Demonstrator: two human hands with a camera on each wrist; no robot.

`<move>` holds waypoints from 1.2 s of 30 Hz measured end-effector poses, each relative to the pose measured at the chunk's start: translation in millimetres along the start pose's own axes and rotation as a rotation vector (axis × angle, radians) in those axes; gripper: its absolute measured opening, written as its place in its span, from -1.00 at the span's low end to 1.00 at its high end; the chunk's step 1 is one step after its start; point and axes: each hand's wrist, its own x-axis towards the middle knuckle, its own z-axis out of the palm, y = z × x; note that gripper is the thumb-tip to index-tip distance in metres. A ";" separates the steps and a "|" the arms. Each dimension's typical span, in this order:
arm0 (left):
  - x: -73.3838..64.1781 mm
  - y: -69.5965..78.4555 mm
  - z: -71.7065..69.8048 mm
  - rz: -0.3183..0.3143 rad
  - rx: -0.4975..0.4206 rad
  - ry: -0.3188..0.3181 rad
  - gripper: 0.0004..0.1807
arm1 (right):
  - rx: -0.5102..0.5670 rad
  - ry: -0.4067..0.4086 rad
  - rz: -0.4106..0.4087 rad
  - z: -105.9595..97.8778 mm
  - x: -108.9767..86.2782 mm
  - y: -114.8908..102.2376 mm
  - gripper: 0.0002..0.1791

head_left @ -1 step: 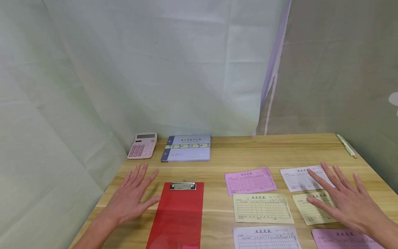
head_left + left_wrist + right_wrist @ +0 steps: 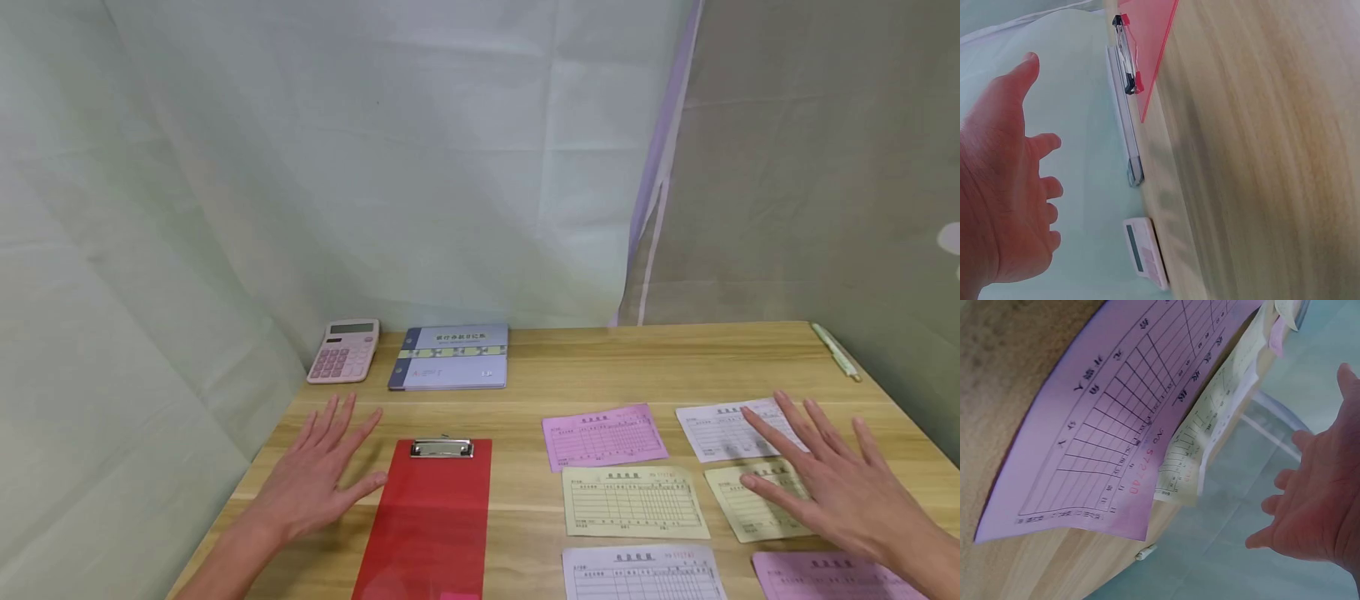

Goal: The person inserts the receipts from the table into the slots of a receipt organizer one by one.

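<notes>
My left hand (image 2: 318,471) hovers over the wooden table just left of a red clipboard (image 2: 431,517), fingers spread and holding nothing. The clipboard has a silver clip (image 2: 442,447) at its far end. Over the right side, my right hand (image 2: 836,483) is spread palm down above several printed slips. Partly under it in the head view are a white slip (image 2: 720,433) and a yellow slip (image 2: 750,500), with a pink slip (image 2: 1104,437) nearer the wrist. To their left lie a pink slip (image 2: 603,437), a yellow slip (image 2: 633,504) and a white slip (image 2: 641,575).
At the back left sits a pink calculator (image 2: 343,354), with a blue-and-white account book (image 2: 450,358) beside it. A light green pen (image 2: 836,352) lies near the back right edge of the table (image 2: 600,358). Pale cloth (image 2: 420,167) hangs behind and along the sides.
</notes>
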 end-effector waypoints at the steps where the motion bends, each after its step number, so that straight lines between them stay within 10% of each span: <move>1: -0.1 -0.1 0.1 -0.001 0.001 -0.001 -0.05 | 0.001 -0.002 0.001 0.3 -0.2 0.3 0.04; 18: 5.6 -5.7 4.8 -0.031 -0.064 -0.037 0.01 | 0.138 -0.081 0.003 3.9 17.5 2.1 0.04; 29: 37.4 -8.6 7.0 -0.071 -0.395 -0.024 0.35 | 0.475 -0.214 0.051 2.2 74.9 -10.0 0.15; 36: 59.5 -1.8 14.7 -0.077 -0.591 0.038 0.39 | 0.539 -0.113 -0.047 22.1 105.2 -26.5 -0.09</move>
